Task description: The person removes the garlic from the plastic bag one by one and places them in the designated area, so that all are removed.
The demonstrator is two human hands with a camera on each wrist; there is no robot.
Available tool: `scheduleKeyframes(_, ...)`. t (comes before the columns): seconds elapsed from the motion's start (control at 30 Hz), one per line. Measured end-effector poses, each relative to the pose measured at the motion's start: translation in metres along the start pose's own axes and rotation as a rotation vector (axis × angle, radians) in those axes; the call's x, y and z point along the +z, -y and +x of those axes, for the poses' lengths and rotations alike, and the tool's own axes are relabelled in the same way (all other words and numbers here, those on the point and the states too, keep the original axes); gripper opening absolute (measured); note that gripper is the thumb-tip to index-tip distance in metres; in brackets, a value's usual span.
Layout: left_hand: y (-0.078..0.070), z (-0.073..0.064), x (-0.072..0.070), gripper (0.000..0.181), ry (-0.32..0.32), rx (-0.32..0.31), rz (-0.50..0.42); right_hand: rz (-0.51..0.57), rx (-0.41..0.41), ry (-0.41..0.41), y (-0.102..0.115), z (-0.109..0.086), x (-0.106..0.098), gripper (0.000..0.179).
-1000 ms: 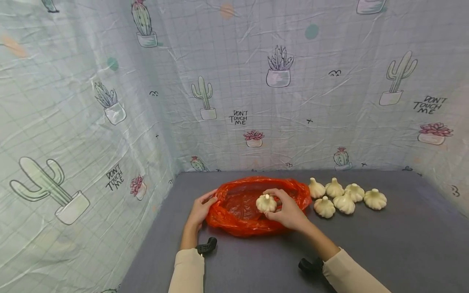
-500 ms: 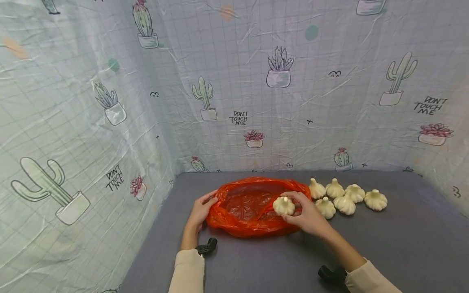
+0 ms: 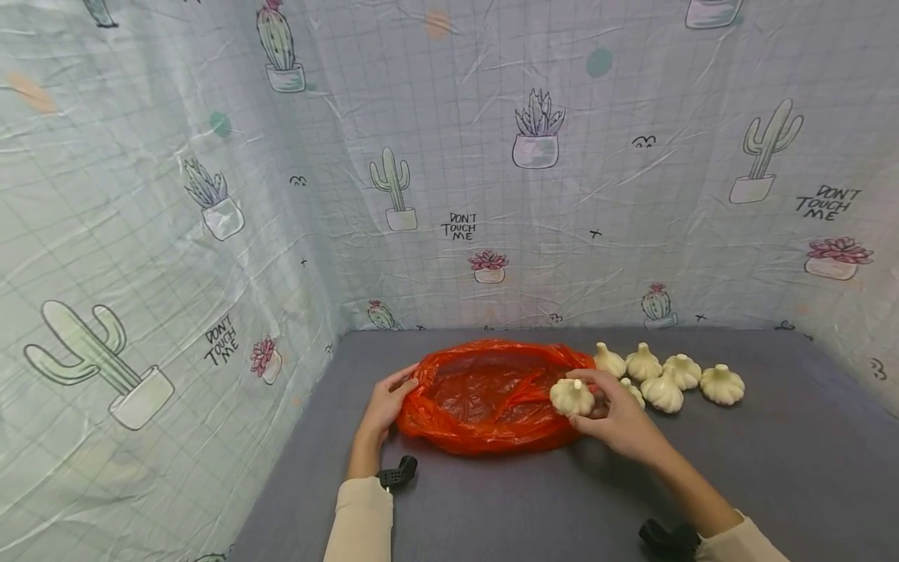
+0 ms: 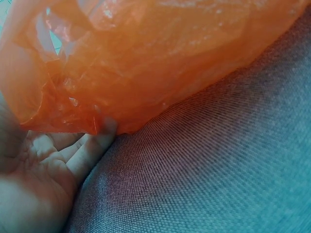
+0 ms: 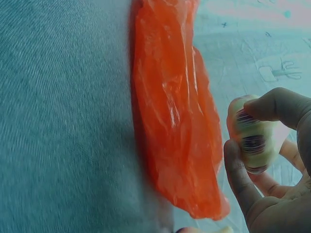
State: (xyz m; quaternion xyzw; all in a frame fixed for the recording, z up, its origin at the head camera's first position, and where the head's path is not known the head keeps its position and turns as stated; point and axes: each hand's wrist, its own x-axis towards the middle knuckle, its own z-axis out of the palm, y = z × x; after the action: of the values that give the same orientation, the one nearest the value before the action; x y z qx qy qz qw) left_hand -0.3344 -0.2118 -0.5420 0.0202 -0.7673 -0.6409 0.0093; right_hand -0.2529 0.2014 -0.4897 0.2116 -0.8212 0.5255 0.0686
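A red plastic bag (image 3: 485, 439) lies on the table with its mouth spread wide and its rim turned down. My left hand (image 3: 384, 402) grips the bag's left rim; in the left wrist view several fingers (image 4: 82, 155) lie under the orange-looking film. Over the right rim, my right hand (image 3: 625, 421) pinches a garlic bulb (image 3: 570, 397) between thumb and fingers, its stem upward. From the right wrist view, purple-brown streaks show on that garlic bulb (image 5: 252, 138), held above the bag's side. Inside the bag only crumpled red film is visible.
Several more garlic bulbs (image 3: 662, 392) sit in a cluster to the right of the bag, one partly hidden behind my right hand. The grey table (image 3: 506, 507) meets a cactus-print curtain (image 3: 449, 281) at the back and left.
My right hand has moved right with the garlic bulb, from over the bag's middle to its right rim. My left hand has stayed on the left rim.
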Motion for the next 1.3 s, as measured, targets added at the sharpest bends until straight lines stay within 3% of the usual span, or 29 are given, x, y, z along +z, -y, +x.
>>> scheduleKeyframes(0.3,0.0,0.0,0.0,0.039,-0.003,-0.003,-0.006,-0.077,0.034,-0.029,0.005,-0.006,-0.018,0.062)
scheduleKeyframes(0.6,0.001,0.0,0.0,0.039,0.001,0.018,-0.007,-0.085,0.027,-0.042,-0.002,-0.014,-0.036,0.066)
scheduleKeyframes(0.87,0.0,-0.001,0.0,0.039,0.006,0.02,0.001,-0.166,0.009,-0.087,-0.004,-0.019,-0.054,0.064)
scheduleKeyframes(1.07,0.0,-0.001,0.0,0.039,-0.005,0.015,-0.005,-0.174,-0.003,-0.07,-0.006,-0.018,-0.07,0.063)
scheduleKeyframes(1.3,-0.002,-0.003,-0.001,0.039,-0.002,0.014,0.001,-0.215,0.098,-0.02,-0.012,-0.02,-0.094,0.07)
